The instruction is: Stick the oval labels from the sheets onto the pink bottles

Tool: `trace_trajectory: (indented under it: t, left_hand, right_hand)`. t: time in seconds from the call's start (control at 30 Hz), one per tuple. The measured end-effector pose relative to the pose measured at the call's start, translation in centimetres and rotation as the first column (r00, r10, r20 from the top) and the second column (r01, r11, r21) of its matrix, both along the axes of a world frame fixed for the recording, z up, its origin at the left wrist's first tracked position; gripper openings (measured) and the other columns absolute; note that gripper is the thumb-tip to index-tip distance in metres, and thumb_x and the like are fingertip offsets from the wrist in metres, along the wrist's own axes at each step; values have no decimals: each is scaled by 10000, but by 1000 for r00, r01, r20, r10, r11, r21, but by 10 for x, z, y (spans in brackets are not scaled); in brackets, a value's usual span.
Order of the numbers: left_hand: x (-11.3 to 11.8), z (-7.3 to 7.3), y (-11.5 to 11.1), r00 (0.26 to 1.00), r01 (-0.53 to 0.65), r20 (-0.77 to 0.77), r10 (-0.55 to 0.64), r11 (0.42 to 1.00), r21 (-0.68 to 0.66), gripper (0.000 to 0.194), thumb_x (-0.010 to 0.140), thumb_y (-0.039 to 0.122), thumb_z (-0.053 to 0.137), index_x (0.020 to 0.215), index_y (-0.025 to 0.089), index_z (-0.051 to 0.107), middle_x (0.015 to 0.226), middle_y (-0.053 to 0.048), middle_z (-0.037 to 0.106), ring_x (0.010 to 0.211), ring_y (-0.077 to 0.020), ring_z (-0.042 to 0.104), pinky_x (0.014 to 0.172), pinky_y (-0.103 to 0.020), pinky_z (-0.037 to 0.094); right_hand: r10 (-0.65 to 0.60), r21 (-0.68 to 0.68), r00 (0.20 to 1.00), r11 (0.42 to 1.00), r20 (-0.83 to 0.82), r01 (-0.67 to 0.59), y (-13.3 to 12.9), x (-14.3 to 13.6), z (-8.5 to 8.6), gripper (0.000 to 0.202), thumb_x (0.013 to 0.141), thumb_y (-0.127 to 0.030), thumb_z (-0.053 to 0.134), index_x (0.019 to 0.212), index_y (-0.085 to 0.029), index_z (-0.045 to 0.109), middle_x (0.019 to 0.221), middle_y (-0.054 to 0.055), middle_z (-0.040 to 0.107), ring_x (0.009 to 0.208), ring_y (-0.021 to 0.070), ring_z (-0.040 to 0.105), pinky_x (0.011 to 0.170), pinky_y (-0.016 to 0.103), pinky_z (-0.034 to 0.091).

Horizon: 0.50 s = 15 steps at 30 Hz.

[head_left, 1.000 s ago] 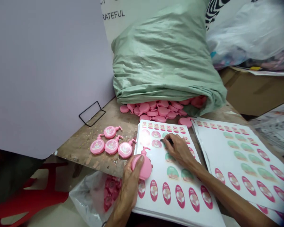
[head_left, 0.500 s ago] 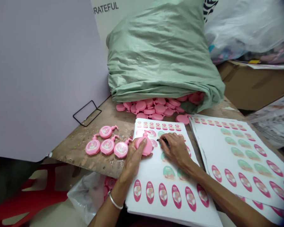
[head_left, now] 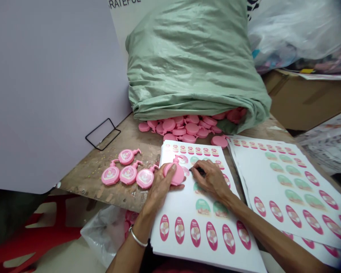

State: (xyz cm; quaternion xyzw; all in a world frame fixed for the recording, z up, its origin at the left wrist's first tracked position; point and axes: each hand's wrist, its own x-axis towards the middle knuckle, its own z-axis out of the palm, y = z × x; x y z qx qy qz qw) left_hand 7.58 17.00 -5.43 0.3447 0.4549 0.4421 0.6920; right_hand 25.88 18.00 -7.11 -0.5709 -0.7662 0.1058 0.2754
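Note:
My left hand [head_left: 160,184] holds a plain pink pump-bottle piece [head_left: 174,174] above the left part of a stack of sticker sheets [head_left: 182,204]. My right hand [head_left: 208,176] is closed round a small dark tool [head_left: 199,170], its tip at the pink stickers beside the bottle piece. Green, pink and oval stickers show on the sheet. Left of my left hand lie several pink bottle pieces with round labels, one of them [head_left: 128,173] in the middle of the group.
A green sack [head_left: 193,64] stands at the back, with plain pink pieces [head_left: 192,128] spilling from its mouth. More sticker sheets [head_left: 261,174] lie on the right. A black wire stand [head_left: 103,134] is at left, a plastic bag [head_left: 99,231] below the table edge.
The bottle piece in my left hand has shifted very slightly right and now shows more of its plain face. My right hand stays nearly in place. The camera view has moved a little.

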Motion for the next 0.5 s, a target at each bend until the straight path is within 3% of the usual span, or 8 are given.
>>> trace_trajectory:
  t: [0.1,0.3,0.5]
  left_hand:
    - [-1,2,-1,1000,7,21,-7,1000,-28,465,827,485,627,1139,145,567,1090,-142,641,827,-231,711,601,-279,605]
    - [-2,3,-1,998,20,64,-17,998,-52,459,821,470,642,1136,148,558,1079,-141,645,808,-234,718,585,-278,605]
    - [-3,1,0,997,25,69,-21,998,-63,438,831,457,636,1131,149,553,1051,-138,655,813,-242,719,590,-281,607]
  right_hand:
    - [24,-8,1000,1000,9,-24,-2,-4,0,169,890,-257,515,751,-191,585,721,19,633,728,185,507,730,335,317]
    - [-99,133,986,988,136,81,-3,-3,-1,179,914,-256,493,800,-175,604,786,45,647,778,198,514,758,357,287]
    - [-48,96,995,995,92,39,-3,2,-5,172,898,-246,517,746,-192,575,727,22,634,735,182,505,730,340,290]
